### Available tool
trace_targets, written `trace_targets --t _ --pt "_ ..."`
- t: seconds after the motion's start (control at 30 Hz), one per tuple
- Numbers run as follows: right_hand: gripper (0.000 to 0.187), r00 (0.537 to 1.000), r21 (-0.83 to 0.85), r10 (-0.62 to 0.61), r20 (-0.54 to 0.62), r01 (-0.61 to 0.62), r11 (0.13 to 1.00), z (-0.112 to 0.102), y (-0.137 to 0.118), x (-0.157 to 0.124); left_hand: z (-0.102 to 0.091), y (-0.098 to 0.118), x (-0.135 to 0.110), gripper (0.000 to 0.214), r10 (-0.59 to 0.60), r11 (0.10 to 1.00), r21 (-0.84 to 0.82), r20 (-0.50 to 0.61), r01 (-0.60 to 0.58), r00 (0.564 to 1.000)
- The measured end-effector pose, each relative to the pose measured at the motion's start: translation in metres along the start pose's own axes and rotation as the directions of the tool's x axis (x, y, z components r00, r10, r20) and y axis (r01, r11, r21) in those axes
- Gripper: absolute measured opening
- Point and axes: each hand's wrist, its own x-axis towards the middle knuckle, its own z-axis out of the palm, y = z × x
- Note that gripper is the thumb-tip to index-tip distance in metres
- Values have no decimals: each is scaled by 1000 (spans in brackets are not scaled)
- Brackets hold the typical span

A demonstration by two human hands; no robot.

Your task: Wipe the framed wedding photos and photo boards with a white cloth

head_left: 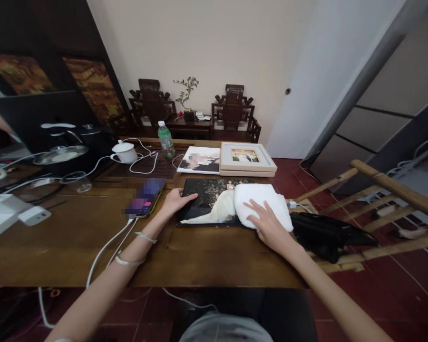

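The dark photo panel [217,211] lies flat toward the right edge of the wooden surface [214,259], squared to the near edge, presumably for easy reach. The left hand [177,201] sets its thumb over the panel's left edge, seemingly to steady it; I can't tell whether its fingers close underneath. The right hand [266,222] rests with fingers loosely spread on a folded white cloth [257,192], likely bunched as a pad, covering the panel's right end. A framed photo [248,159] sits by the far right corner.
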Motion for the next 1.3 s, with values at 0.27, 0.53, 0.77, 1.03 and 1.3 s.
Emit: trace_targets --t 0.27,0.53,0.77,1.03,1.3 --pt "60 998 40 20 64 -22 999 -4 -8 -5 23 2 -10 70 176 868 486 -112 -100 978" --pt "62 983 78 131 127 -141 987 -6 20 -2 25 2 -10 68 251 839 528 -155 -134 955" --pt "58 989 119 71 126 -86 989 -14 3 -16 31 -15 -14 62 445 798 516 -154 -312 882" --pt "52 997 106 22 71 -30 994 -10 0 -23 20 -6 -23 53 465 763 411 187 -499 865" --pt "62 986 80 90 140 -101 992 0 41 44 15 3 -25 53 422 762 434 231 -481 877"
